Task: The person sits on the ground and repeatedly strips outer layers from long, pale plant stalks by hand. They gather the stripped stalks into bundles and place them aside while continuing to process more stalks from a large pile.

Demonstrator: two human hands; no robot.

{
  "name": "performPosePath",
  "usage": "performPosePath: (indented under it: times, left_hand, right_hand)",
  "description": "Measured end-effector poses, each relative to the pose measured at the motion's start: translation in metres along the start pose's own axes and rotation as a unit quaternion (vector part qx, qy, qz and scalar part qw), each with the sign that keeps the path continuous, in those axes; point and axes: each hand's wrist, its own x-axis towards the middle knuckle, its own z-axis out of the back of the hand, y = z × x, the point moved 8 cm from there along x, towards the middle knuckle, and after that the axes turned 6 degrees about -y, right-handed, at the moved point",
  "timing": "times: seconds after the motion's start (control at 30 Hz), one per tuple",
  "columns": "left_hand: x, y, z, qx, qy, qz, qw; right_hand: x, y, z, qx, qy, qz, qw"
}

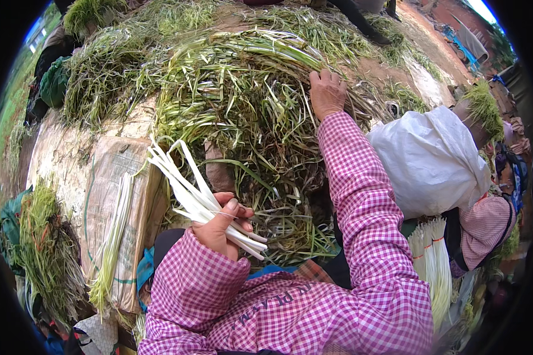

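Observation:
My left hand (222, 226) holds a small bunch of white peeled stalks (191, 191), their cut ends pointing to the lower right. Outstretched to the far side of the heap, my right hand (328, 93) lies with its fingers over a sheaf of long unpeeled green stalks (271, 46). Its fingertips are hidden among them, so whether they grip a stalk cannot be told. Between my arms spreads a heap of stripped leaves and brown peelings (266, 120). To the left, a row of pale stalks with yellow-green tips (115, 239) lies on a woven-plastic-wrapped block (102, 177).
A full white woven sack (426, 159) stands at my right, near banded bundles of white stalks (431, 262). Grassy green bunches (44, 248) sit at the far left. Other people's legs (359, 20) show at the top, and a blue vehicle (462, 46) stands beyond.

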Motion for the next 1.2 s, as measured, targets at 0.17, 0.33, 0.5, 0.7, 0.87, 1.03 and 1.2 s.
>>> performPosePath:
  times: [0.17,0.33,0.5,0.7,0.87,1.03,1.2]
  left_hand:
    - [-0.002,-0.002,0.000,-0.005,-0.001,0.008,1.000]
    - [-0.003,0.001,-0.001,-0.017,0.014,0.035,0.999]
    - [-0.002,0.005,0.002,-0.014,0.020,0.041,0.999]
    - [0.002,0.008,0.004,0.001,0.017,0.031,0.999]
    - [0.004,0.010,0.003,0.021,0.025,0.028,0.999]
    - [0.005,0.016,0.003,0.039,0.033,0.031,0.998]
    - [0.006,0.022,0.001,0.072,0.048,0.028,0.996]
  right_hand:
    - [0.016,-0.005,0.004,0.029,0.029,0.012,0.999]
    - [0.012,-0.014,0.032,0.146,0.054,-0.037,0.987]
    - [-0.017,0.001,0.036,0.255,0.210,-0.045,0.943]
    - [-0.054,-0.027,0.083,0.588,0.120,-0.184,0.778]
    - [-0.102,-0.040,0.123,0.677,0.033,-0.271,0.683]
    - [-0.164,-0.033,0.138,0.710,-0.020,-0.319,0.627]
    - [-0.225,-0.005,0.131,0.725,-0.021,-0.355,0.590]
